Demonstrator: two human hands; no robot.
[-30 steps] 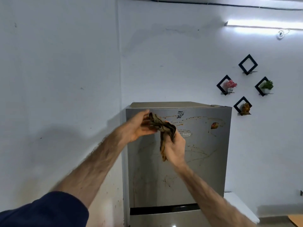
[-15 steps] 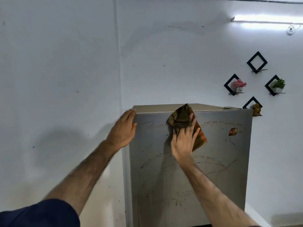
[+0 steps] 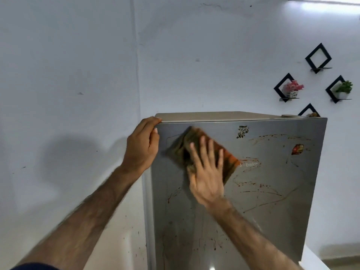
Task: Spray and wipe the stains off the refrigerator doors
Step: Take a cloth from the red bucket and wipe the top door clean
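Note:
A silver refrigerator door (image 3: pixel 263 201) fills the lower middle and right of the head view, streaked with reddish-brown stains (image 3: pixel 259 190) and a small red sticker (image 3: pixel 297 149). My right hand (image 3: pixel 206 172) presses a brown and orange cloth (image 3: pixel 187 147) flat against the upper left of the door, fingers straight and spread. My left hand (image 3: pixel 143 145) grips the door's top left corner, fingers curled over its edge. No spray bottle is in view.
A white wall corner stands left of the fridge, speckled with small red spots low down. Black diamond wall shelves (image 3: pixel 288 88) with small potted plants hang at the upper right. A white surface (image 3: pixel 311 258) shows at the lower right.
My right hand has slid the cloth down and left from the door's top edge. My left hand has curled round the top left corner. The view has moved closer.

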